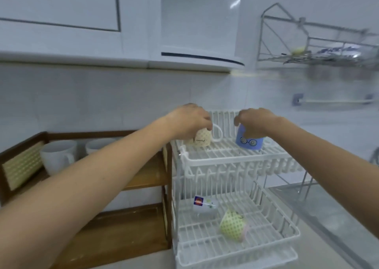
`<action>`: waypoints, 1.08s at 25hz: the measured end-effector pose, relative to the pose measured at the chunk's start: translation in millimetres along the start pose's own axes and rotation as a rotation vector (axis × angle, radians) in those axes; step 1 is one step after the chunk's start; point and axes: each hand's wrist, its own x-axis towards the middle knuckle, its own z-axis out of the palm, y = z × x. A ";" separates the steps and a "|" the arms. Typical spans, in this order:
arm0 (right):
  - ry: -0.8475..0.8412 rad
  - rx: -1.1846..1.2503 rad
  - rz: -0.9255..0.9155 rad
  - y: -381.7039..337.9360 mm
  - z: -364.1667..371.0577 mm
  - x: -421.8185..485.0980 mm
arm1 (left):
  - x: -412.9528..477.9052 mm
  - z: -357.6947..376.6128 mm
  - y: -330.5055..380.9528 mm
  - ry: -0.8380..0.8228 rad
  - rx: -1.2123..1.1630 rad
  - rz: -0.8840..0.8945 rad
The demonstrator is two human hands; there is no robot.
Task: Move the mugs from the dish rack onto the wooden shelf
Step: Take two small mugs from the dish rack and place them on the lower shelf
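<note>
A white two-tier dish rack (pixel 229 162) stands on the counter. On its top tier my left hand (pixel 190 119) grips a cream dotted mug (pixel 202 139) with a white handle. My right hand (pixel 254 119) closes from above on a blue mug (pixel 249 142) with spiral-eye print. Both mugs sit upside down on the tier. The lower tier holds a white printed mug (pixel 203 206) and a cream dotted mug (pixel 233 225), both lying tilted. To the left, the wooden shelf (pixel 147 176) carries two white mugs (pixel 58 158) on its upper level.
White wall cabinets hang overhead. A metal wall rack (pixel 315 49) with utensils is at the upper right, a towel bar (pixel 332 100) below it. A steel sink edge (pixel 328 217) lies right of the rack. The shelf's lower level (pixel 123 234) shows bare wood.
</note>
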 end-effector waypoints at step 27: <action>0.350 -0.264 -0.029 76.7 48.8 3.1 | 54.0 9.1 6.1 -0.124 0.462 -0.128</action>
